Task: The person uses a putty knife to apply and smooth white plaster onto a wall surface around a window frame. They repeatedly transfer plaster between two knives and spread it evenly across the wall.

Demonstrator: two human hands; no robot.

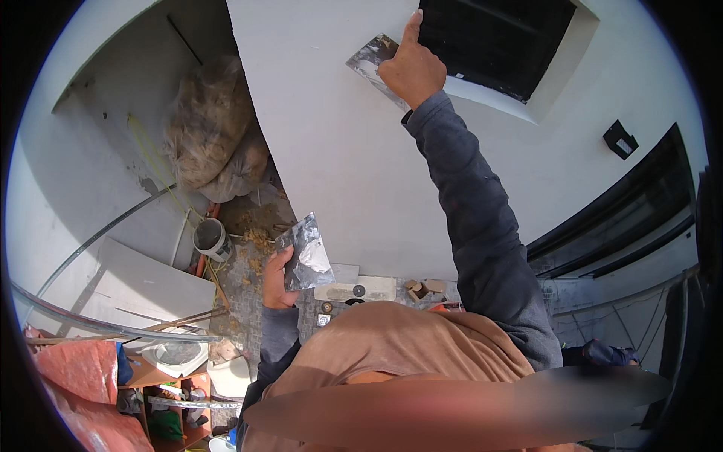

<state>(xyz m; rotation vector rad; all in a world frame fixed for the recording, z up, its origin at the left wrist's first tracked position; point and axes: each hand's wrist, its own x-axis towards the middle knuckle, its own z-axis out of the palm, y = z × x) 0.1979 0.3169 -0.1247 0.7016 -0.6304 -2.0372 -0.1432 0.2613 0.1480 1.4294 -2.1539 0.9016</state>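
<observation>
My left hand [280, 273] grips a flat metal blade [299, 273] low in front of me, with a lump of white paste [315, 255] on it. High on the white wall [324, 128], my right hand [410, 71] holds a second metal blade [365, 60] flat near the wall, smeared with pale material. Its index finger stretches up to the left edge of a dark recessed window [497, 45], while the other fingers are bent around the blade. The blade's handle is hidden by my hand.
Bagged material [211, 124] fills a shaded recess at left, above a bucket [212, 239]. Metal rails, a white board [151, 279] and cluttered shelving [143, 377] stand lower left. Dark glazing [617, 218] and a small black wall box [620, 139] are at right; blocks [422, 290] lie below.
</observation>
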